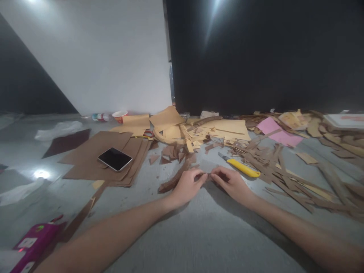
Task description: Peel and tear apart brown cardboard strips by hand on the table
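Note:
My left hand (190, 185) and my right hand (231, 185) meet above the grey table, both with thumb and fingers pinched. Between their fingertips shows a tiny brown scrap (208, 175), too small to make out clearly. A long, curved brown roll (173, 181), perhaps of crumpled paper, lies just behind and left of my left hand. Beyond my right hand rests a yellow utility knife (243, 168), its blade end pointing up and left. Torn brown bits (170, 152) lie scattered behind my hands.
A phone (115, 159) lies on stacked brown sheets (82, 163) at left. A purple device (36, 242) sits front left. Brown strips (287, 182) cover the right side. Yellow sheets (231, 129), a pink sheet (278, 131) and a paper cup (120, 116) are at the back.

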`<move>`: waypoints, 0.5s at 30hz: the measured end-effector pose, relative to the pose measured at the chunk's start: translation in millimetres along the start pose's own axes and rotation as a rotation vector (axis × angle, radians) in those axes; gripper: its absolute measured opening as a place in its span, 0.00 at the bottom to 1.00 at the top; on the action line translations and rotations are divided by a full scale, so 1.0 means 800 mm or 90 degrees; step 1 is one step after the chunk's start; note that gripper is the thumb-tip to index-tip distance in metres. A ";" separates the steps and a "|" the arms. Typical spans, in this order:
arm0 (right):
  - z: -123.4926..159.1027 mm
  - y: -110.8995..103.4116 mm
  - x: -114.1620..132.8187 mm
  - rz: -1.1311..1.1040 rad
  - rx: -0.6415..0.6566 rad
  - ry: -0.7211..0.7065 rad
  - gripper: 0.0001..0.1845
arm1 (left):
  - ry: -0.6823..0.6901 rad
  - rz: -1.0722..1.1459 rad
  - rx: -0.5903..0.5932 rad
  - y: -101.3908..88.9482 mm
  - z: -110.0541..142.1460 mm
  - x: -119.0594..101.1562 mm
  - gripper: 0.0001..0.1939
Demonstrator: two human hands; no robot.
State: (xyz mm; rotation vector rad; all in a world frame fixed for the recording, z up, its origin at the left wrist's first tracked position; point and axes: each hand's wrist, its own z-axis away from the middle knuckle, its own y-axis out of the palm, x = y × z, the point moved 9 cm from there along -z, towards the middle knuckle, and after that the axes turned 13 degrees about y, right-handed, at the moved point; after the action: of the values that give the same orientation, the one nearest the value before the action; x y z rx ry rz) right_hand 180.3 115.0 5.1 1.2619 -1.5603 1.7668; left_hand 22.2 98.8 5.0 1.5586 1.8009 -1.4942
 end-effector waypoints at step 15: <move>-0.002 0.016 -0.004 -0.031 0.070 0.011 0.18 | 0.026 -0.049 0.042 0.003 -0.002 -0.005 0.18</move>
State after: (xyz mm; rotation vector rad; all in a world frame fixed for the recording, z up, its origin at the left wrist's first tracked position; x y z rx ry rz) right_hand 170.9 114.2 -3.8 1.3208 -1.4277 1.8493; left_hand 26.1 97.9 7.8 1.5786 1.8715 -1.5827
